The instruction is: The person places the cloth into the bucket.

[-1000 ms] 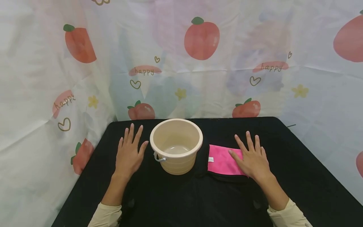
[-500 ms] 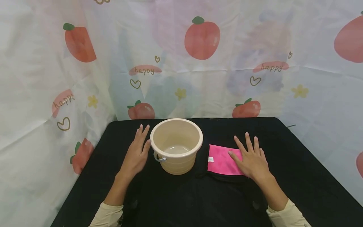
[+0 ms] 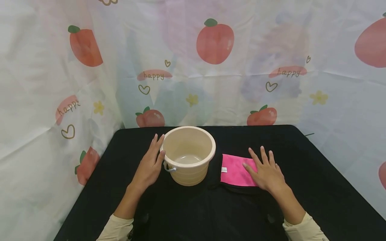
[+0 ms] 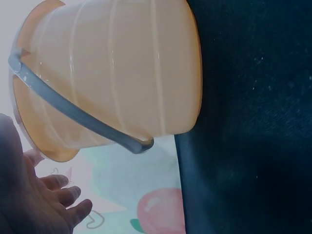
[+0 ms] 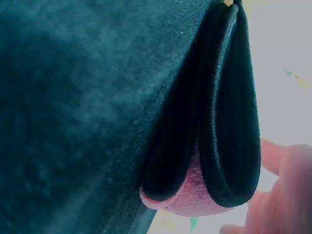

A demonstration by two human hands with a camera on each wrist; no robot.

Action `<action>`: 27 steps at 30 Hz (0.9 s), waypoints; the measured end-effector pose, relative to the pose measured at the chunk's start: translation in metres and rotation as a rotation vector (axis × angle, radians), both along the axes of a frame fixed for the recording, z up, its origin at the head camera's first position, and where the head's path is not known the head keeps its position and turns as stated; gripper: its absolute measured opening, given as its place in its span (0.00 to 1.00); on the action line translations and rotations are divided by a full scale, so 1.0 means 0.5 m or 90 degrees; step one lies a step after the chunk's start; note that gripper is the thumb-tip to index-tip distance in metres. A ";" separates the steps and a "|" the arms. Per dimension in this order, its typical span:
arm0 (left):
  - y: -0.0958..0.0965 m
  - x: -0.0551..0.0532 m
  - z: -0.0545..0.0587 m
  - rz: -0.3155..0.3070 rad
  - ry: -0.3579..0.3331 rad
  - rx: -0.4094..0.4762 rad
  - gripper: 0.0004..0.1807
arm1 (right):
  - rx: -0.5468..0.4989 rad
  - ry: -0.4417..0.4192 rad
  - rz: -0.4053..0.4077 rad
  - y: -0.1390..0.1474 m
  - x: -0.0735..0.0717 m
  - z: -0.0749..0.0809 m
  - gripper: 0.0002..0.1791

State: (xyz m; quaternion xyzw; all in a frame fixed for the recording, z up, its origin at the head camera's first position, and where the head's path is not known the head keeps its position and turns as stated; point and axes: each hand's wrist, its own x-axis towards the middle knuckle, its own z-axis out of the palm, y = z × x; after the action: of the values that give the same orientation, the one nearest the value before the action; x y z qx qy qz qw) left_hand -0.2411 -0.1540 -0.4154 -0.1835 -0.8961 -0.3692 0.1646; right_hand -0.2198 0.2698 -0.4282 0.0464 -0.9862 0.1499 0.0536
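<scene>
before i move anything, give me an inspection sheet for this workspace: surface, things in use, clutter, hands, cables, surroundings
surface: black tabletop
job's things: upright cream bucket, its grey handle hanging down; folded pink-and-black cloth to the bucket's right, the two apart
clutter: nothing seen
left hand: beside the bucket's left side, holding nothing; contact with the rim unclear
right hand: over the cloth's right part, not gripping it; contact unclear
cables: nothing sure; a thin dark line beyond the right table edge is too small to identify
surroundings: pale backdrop printed with fruit, hearts, flowers and "happy"
</scene>
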 end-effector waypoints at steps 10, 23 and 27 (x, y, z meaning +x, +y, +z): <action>0.011 0.005 -0.002 -0.004 0.016 0.014 0.32 | -0.018 -0.114 -0.013 -0.005 -0.002 0.002 0.46; 0.016 -0.006 -0.020 -0.017 0.042 0.044 0.32 | -0.070 -0.195 -0.002 -0.013 -0.009 0.009 0.47; 0.019 -0.011 -0.025 -0.038 0.056 0.076 0.30 | -0.082 -0.198 -0.004 -0.016 -0.010 0.010 0.47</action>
State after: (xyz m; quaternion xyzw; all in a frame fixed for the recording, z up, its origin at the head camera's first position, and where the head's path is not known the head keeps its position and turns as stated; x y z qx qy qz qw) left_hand -0.2467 -0.1445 -0.4279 -0.2159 -0.8585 -0.4181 0.2038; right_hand -0.2246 0.2619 -0.4232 0.0159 -0.9710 0.2180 -0.0967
